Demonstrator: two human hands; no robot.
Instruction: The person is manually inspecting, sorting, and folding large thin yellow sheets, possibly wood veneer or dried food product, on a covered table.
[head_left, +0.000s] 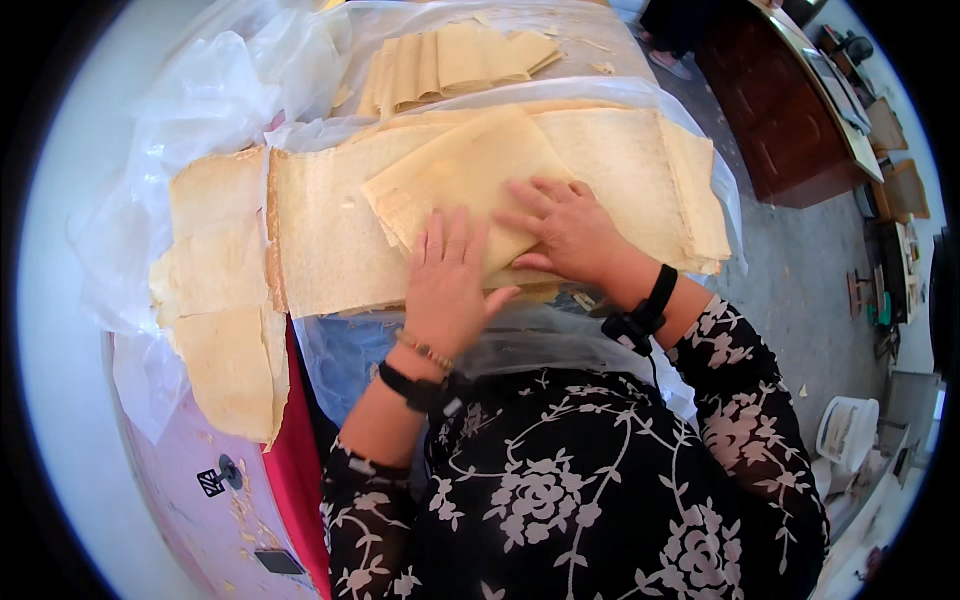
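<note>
One tan sheet [455, 175] lay angled atop sheet stack [330, 225] | left hand [447, 285], right hand [575, 235] rested on it — fingers [455, 238] extended, released | rippled sheets [450, 65] sat beyond

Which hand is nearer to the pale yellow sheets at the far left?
Left. The left hand is to the right of those sheets; the right hand lies farther right, on the top sheet.

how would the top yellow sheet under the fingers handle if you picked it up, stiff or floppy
The top yellow sheet is probably light, as it looks thin and flat. It may flop somewhat, since the similar folded sheets beyond lie in curved pleats. Its edges might tear easily: the hanging sheets on the left look ragged.
</note>
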